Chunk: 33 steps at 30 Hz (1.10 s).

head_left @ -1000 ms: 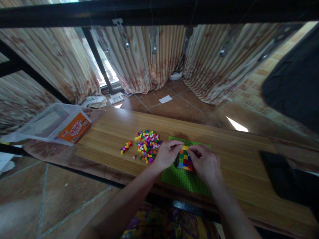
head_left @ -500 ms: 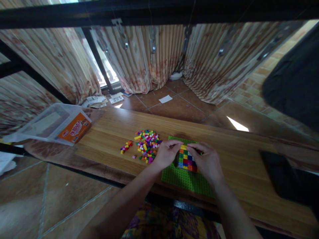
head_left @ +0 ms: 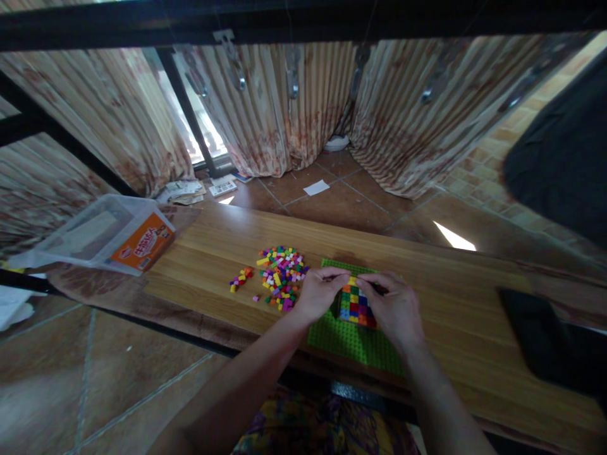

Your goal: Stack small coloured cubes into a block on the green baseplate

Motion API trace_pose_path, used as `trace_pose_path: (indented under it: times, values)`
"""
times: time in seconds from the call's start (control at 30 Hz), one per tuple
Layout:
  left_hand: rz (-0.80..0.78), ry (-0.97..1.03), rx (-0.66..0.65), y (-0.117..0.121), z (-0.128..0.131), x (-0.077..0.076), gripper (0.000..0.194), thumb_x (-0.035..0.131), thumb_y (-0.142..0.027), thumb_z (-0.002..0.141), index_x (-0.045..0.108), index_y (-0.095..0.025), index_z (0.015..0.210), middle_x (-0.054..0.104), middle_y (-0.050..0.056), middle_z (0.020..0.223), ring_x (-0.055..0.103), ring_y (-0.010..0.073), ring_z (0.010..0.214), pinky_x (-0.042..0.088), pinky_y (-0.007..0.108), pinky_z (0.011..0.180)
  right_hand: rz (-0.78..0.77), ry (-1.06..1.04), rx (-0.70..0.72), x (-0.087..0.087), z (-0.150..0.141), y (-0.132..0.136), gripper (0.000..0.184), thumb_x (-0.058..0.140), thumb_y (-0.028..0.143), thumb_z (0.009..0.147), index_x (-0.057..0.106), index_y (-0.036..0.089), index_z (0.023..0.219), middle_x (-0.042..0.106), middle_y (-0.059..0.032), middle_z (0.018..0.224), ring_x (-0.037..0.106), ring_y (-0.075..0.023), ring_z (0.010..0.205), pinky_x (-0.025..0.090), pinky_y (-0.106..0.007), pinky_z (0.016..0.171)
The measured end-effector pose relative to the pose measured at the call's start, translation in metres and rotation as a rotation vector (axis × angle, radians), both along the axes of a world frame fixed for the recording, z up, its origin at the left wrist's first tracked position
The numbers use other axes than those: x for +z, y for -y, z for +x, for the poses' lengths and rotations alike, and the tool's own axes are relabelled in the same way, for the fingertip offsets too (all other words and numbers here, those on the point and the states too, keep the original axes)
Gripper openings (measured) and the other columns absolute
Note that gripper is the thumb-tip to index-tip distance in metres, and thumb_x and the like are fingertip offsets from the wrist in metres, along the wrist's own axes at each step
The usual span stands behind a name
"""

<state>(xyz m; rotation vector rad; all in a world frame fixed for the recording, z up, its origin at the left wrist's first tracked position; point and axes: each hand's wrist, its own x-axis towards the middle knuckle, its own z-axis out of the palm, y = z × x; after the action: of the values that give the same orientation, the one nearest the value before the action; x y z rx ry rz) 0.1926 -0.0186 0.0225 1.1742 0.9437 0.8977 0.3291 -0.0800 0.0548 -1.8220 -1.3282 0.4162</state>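
A block of coloured toy building bricks (head_left: 353,306) stands on a green studded baseplate (head_left: 348,344) in front of me. From the left, my left hand (head_left: 320,294) reaches to the block's far edge, with thumb and forefinger closed at the yellow bricks (head_left: 352,280). My right hand (head_left: 394,306) meets it there from the other side, its fingers closed on the same edge and covering the block's right part. The fingertips of both hands nearly touch. Whether a separate small brick is between them is hidden.
Left of the baseplate lies a heap of loose bricks (head_left: 282,275), with a smaller cluster (head_left: 241,279) beside it. A clear plastic bin (head_left: 102,237) with an orange label stands at the wooden table's (head_left: 203,253) left end. A dark flat object (head_left: 533,335) lies at the right.
Both hands keep their place at the block's far edge. The whole view has shifted very slightly; nothing else visibly differs.
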Motion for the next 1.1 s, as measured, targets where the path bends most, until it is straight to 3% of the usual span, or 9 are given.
trace_pose_path:
  times: [0.23, 0.43, 0.53, 0.67, 0.77, 0.83, 0.97, 1.1]
  values:
    - [0.034, 0.016, 0.046, 0.001, 0.004, -0.003, 0.019, 0.069, -0.032, 0.074, 0.076, -0.016, 0.082, 0.075, 0.004, 0.081, 0.066, 0.0158, 0.074, 0.053, 0.029, 0.075, -0.016, -0.033, 0.011, -0.004, 0.002, 0.000, 0.026, 0.063, 0.045, 0.079, 0.075, 0.022, 0.079, 0.072, -0.0047, 0.085, 0.064, -0.0211, 0.084, 0.047, -0.037, 0.082]
    - [0.110, -0.115, 0.092, 0.007, 0.005, 0.005, 0.016, 0.063, -0.025, 0.079, 0.075, -0.016, 0.084, 0.074, 0.004, 0.081, 0.066, 0.0161, 0.074, 0.053, 0.029, 0.073, -0.017, -0.031, 0.047, -0.006, 0.007, 0.001, 0.031, 0.063, 0.049, 0.078, 0.075, 0.021, 0.083, 0.074, -0.0058, 0.089, 0.066, -0.0219, 0.083, 0.049, -0.037, 0.080]
    - [0.204, -0.205, 0.140, 0.009, -0.015, 0.012, 0.020, 0.057, -0.024, 0.084, 0.074, -0.018, 0.092, 0.075, 0.004, 0.089, 0.066, 0.0157, 0.076, 0.053, 0.029, 0.074, 0.010, -0.024, 0.002, -0.001, 0.008, 0.011, 0.036, 0.060, 0.052, 0.081, 0.075, 0.020, 0.089, 0.074, -0.0071, 0.093, 0.068, -0.0234, 0.084, 0.050, -0.037, 0.078]
    - [0.311, -0.440, 0.318, -0.002, -0.074, 0.018, 0.022, 0.054, -0.018, 0.085, 0.072, -0.018, 0.096, 0.073, 0.004, 0.096, 0.065, 0.0151, 0.079, 0.053, 0.030, 0.079, 0.013, 0.031, -0.104, 0.014, 0.003, 0.039, 0.034, 0.058, 0.051, 0.084, 0.074, 0.023, 0.091, 0.074, -0.0072, 0.095, 0.068, -0.0254, 0.090, 0.050, -0.037, 0.079]
    - [0.343, -0.815, 0.402, -0.021, -0.123, 0.021, 0.025, 0.054, -0.013, 0.083, 0.072, -0.019, 0.099, 0.072, 0.005, 0.097, 0.065, 0.0176, 0.086, 0.052, 0.031, 0.083, 0.022, 0.025, -0.055, 0.025, -0.017, 0.055, 0.031, 0.058, 0.050, 0.085, 0.074, 0.025, 0.092, 0.074, -0.0062, 0.097, 0.068, -0.0244, 0.090, 0.050, -0.036, 0.081]
    - [0.403, -1.083, 0.309, -0.033, -0.145, 0.022, 0.028, 0.052, -0.011, 0.082, 0.071, -0.020, 0.100, 0.071, 0.006, 0.096, 0.065, 0.0188, 0.088, 0.051, 0.030, 0.082, 0.071, 0.019, 0.073, 0.028, -0.038, 0.055, 0.028, 0.058, 0.048, 0.086, 0.073, 0.025, 0.091, 0.073, -0.0056, 0.099, 0.067, -0.0234, 0.092, 0.049, -0.037, 0.086]
    - [0.470, -1.173, 0.185, -0.050, -0.157, 0.022, 0.022, 0.053, -0.009, 0.079, 0.072, -0.019, 0.084, 0.069, 0.008, 0.088, 0.064, 0.0222, 0.093, 0.048, 0.033, 0.089, 0.088, 0.079, 0.316, 0.019, -0.090, 0.024, 0.024, 0.051, 0.033, 0.091, 0.072, 0.022, 0.093, 0.073, -0.0062, 0.093, 0.066, -0.0209, 0.089, 0.048, -0.034, 0.084]
    - [0.521, -1.209, 0.094, -0.056, -0.152, 0.018, 0.020, 0.053, -0.010, 0.077, 0.070, -0.018, 0.080, 0.069, 0.008, 0.088, 0.062, 0.0224, 0.096, 0.045, 0.034, 0.096, -0.035, 0.225, 0.339, 0.003, -0.128, -0.021, 0.019, 0.052, 0.020, 0.087, 0.071, 0.019, 0.090, 0.072, -0.0074, 0.092, 0.065, -0.0203, 0.087, 0.047, -0.032, 0.082]
